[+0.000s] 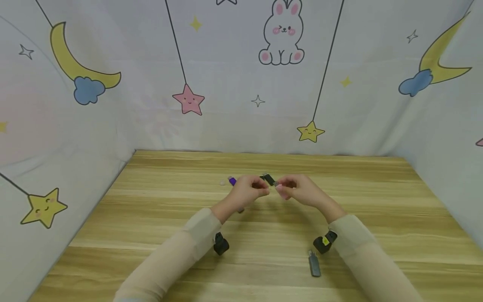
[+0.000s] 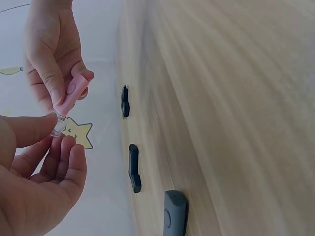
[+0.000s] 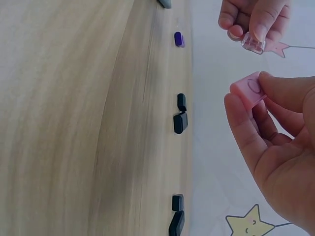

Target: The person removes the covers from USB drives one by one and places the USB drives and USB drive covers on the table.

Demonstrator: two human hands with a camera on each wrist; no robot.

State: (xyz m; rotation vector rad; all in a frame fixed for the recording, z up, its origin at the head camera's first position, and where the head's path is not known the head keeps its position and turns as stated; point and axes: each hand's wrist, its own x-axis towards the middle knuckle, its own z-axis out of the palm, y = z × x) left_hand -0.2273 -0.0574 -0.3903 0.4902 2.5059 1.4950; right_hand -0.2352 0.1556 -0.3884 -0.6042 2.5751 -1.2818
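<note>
My right hand (image 1: 302, 191) pinches a pink USB flash drive (image 1: 283, 192) between thumb and fingers, its metal plug angled toward the left hand. Opposite it, my left hand (image 1: 247, 191) holds a small clear cap (image 2: 59, 125) between thumb and fingertips. The right wrist view shows a gap between the cap (image 3: 252, 43) and the pink flash drive (image 3: 247, 90). Both hands are raised above the wooden table. Beyond them lies a black flash drive (image 1: 269, 179), and a purple flash drive (image 1: 232, 180) is partly hidden behind the left hand.
A grey flash drive (image 1: 314, 265) lies near the right wrist, toward the front of the table (image 1: 264, 272). Another small clear piece (image 1: 222, 183) sits left of the purple drive. Below the left wrist a dark item (image 1: 240, 210) is mostly covered. A printed curtain (image 1: 234, 63) stands behind.
</note>
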